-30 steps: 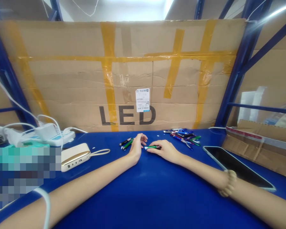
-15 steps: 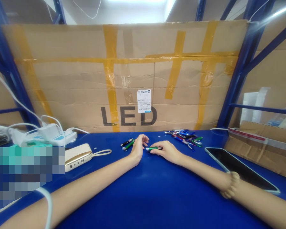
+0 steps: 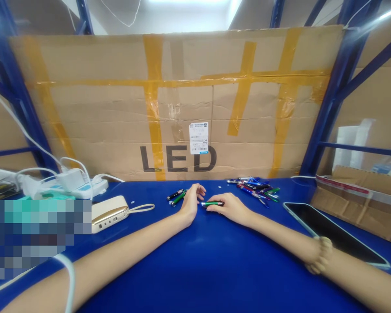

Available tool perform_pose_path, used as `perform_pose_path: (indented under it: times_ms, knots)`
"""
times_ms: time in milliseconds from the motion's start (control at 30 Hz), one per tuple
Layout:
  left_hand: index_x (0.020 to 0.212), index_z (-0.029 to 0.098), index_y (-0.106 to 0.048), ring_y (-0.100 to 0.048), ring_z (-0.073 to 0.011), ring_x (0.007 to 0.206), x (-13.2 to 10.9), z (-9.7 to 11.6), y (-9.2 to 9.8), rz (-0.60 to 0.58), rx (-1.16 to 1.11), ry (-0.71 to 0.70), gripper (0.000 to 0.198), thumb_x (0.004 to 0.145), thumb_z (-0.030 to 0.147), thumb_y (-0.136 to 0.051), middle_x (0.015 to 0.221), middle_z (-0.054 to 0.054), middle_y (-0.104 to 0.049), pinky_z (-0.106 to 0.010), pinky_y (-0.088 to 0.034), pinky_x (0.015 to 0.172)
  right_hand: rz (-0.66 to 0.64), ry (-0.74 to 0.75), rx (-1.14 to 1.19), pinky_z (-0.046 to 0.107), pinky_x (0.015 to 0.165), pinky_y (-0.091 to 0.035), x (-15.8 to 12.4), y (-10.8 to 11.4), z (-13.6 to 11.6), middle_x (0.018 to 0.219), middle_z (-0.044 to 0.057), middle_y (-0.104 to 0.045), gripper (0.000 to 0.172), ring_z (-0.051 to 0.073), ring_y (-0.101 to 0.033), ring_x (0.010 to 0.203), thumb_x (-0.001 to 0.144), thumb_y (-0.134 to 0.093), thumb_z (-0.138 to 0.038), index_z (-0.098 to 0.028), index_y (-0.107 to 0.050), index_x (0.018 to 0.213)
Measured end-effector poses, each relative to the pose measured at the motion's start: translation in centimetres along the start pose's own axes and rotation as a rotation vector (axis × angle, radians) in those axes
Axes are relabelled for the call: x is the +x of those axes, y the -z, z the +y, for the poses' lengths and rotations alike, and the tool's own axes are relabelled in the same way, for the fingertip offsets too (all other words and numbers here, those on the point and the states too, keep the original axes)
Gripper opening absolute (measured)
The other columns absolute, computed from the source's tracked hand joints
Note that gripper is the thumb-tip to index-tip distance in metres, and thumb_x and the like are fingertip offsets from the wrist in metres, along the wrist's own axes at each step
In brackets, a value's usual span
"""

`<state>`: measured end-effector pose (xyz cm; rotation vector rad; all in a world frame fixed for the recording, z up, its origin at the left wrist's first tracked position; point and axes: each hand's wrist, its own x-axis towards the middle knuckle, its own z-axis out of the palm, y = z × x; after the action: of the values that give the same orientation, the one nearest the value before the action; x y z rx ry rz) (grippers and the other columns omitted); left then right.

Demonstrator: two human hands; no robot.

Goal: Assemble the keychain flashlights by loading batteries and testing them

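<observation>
My right hand (image 3: 232,208) pinches a green pen (image 3: 212,203) with a dark end, holding it low over the blue table. The silver tip points left, toward my left hand (image 3: 191,203). That hand rests on its edge, palm facing right, fingers loosely curved and apart with nothing visible in them. Just left of it lie a black pen (image 3: 174,195) and another green pen (image 3: 177,199), the latter partly hidden behind the hand. Beyond my right hand, a loose pile of pens (image 3: 256,188) in blue, red, black and green spreads over the table.
A cream power bank (image 3: 110,213) with a strap lies at left, near a power strip (image 3: 97,188) and white cables. On the right are a phone (image 3: 335,234) and an open cardboard box (image 3: 355,208). A large taped carton (image 3: 117,117) stands behind the blue table (image 3: 195,269).
The view has shifted slightly, so everything sits a little farther right. Both hands and the green pen keep nearly the same places on the table.
</observation>
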<state>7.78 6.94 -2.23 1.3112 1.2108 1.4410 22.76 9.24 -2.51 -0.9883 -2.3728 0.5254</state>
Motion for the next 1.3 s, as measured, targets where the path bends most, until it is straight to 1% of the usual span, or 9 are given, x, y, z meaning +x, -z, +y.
perform_pose_path:
  times_ms: [200, 367, 633, 833, 1033, 1167, 1300]
  knots:
    - [0.065, 0.017, -0.051, -0.049, -0.0149, 0.067, -0.09, 0.05, 0.02, -0.002, 0.000, 0.006, 0.031, 0.077, 0.037, -0.031, 0.071, -0.003, -0.053, -0.026, -0.037, 0.063, -0.018, -0.031, -0.063, 0.025, 0.062, -0.037, -0.21, 0.08, -0.52, 0.084, -0.002, -0.069, 0.031, 0.018, -0.060, 0.076, 0.079, -0.050, -0.052, -0.027, -0.069, 0.086]
    - [0.065, 0.017, -0.051, -0.049, -0.0143, 0.067, -0.12, 0.07, 0.13, -0.020, 0.017, 0.012, 0.030, 0.078, 0.035, -0.030, 0.073, -0.003, -0.053, -0.025, -0.037, 0.064, -0.047, -0.047, -0.115, 0.025, 0.060, -0.035, -0.20, 0.07, -0.66, 0.078, -0.002, -0.067, 0.036, 0.017, -0.058, 0.071, 0.081, -0.045, -0.054, -0.026, -0.066, 0.081]
    - [0.064, 0.017, -0.051, -0.049, -0.0141, 0.067, -0.03, -0.12, 0.20, -0.027, 0.028, 0.006, 0.031, 0.079, 0.035, -0.030, 0.074, -0.003, -0.053, -0.025, -0.038, 0.063, -0.065, -0.051, -0.093, 0.025, 0.062, -0.035, -0.11, 0.15, -0.69, 0.082, -0.004, -0.067, 0.033, 0.016, -0.058, 0.074, 0.083, -0.044, -0.052, -0.028, -0.066, 0.083]
    - [0.065, 0.017, -0.051, -0.049, -0.0138, 0.067, -0.06, -0.06, 0.22, -0.031, 0.020, 0.007, 0.031, 0.079, 0.035, -0.030, 0.075, -0.003, -0.054, -0.026, -0.037, 0.065, -0.057, -0.051, -0.122, 0.026, 0.062, -0.036, -0.09, 0.16, -0.75, 0.080, -0.002, -0.067, 0.034, 0.017, -0.058, 0.072, 0.083, -0.044, -0.052, -0.026, -0.066, 0.082]
    - [0.064, 0.017, -0.050, -0.048, -0.0143, 0.067, -0.14, -0.03, 0.21, -0.039, 0.012, 0.017, 0.030, 0.077, 0.036, -0.030, 0.074, -0.003, -0.053, -0.026, -0.036, 0.065, -0.071, -0.019, -0.058, 0.027, 0.068, -0.038, -0.09, 0.22, -0.58, 0.088, -0.001, -0.068, 0.033, 0.018, -0.059, 0.079, 0.083, -0.044, -0.050, -0.026, -0.067, 0.088]
    - [0.066, 0.018, -0.051, -0.048, -0.0152, 0.069, -0.17, -0.01, 0.24, -0.041, 0.021, 0.013, 0.031, 0.077, 0.038, -0.031, 0.074, -0.003, -0.053, -0.027, -0.036, 0.065, -0.094, -0.030, -0.056, 0.029, 0.069, -0.039, 0.02, 0.23, -0.38, 0.086, 0.000, -0.069, 0.035, 0.019, -0.060, 0.078, 0.085, -0.041, -0.046, -0.025, -0.067, 0.093]
    - [0.066, 0.018, -0.051, -0.049, -0.0158, 0.070, -0.15, -0.04, 0.26, -0.037, 0.037, 0.012, 0.031, 0.077, 0.037, -0.030, 0.073, -0.003, -0.053, -0.027, -0.036, 0.066, -0.094, -0.018, -0.027, 0.030, 0.077, -0.040, 0.13, 0.15, -0.16, 0.097, 0.000, -0.068, 0.033, 0.021, -0.060, 0.088, 0.084, -0.044, -0.045, -0.027, -0.068, 0.095]
